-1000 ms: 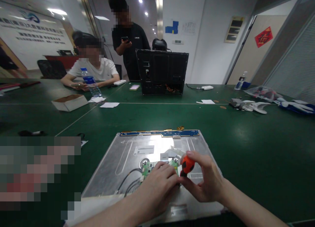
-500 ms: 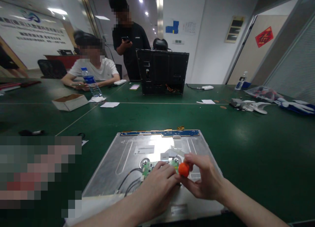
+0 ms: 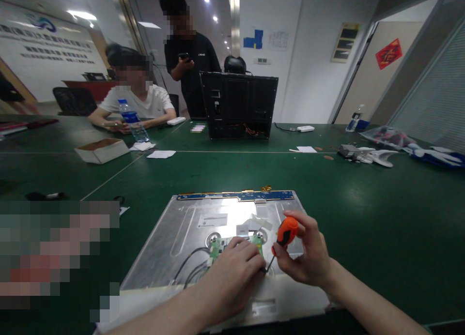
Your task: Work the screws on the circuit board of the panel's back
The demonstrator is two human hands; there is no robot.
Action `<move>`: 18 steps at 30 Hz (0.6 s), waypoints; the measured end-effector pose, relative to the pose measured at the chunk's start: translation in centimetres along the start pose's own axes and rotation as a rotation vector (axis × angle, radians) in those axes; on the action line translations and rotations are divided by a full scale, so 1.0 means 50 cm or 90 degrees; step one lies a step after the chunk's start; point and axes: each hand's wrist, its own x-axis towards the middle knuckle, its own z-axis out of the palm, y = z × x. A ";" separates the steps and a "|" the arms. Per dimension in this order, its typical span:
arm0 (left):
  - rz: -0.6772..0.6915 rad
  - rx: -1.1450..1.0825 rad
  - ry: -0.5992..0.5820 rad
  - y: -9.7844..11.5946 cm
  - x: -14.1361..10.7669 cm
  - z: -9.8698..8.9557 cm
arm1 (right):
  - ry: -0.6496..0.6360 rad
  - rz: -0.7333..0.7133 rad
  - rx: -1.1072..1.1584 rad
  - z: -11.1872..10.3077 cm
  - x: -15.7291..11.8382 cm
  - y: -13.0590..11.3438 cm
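My right hand grips a short orange and black screwdriver by its handle. Its thin shaft slants down to the left, with the tip close to my left fingertips. My left hand lies over the green circuit board, fingers curled together and pointing right. A small dark bit shows at those fingertips, too small to name, and the thumb is hidden. Under both hands is a metal-backed display panel, lying flat with a blue board strip along its far edge.
Dark cables run from the circuit board's left side. Across the green table stand a black monitor housing, an open white box and a water bottle. One person sits behind; another stands holding a phone.
My right hand has lifted slightly and swung right. The screwdriver, seen end-on before, now leans so that its handle and shaft show. My left hand stays in place.
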 end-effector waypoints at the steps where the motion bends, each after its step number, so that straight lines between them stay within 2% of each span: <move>1: 0.003 0.002 0.002 -0.001 0.000 0.001 | -0.007 -0.002 -0.001 0.001 -0.001 0.000; 9: 0.011 0.018 -0.009 -0.002 -0.001 0.000 | -0.023 -0.006 0.007 0.004 -0.006 0.004; 18: 0.004 0.011 0.011 -0.002 0.000 0.003 | -0.017 -0.019 0.028 0.008 -0.004 0.005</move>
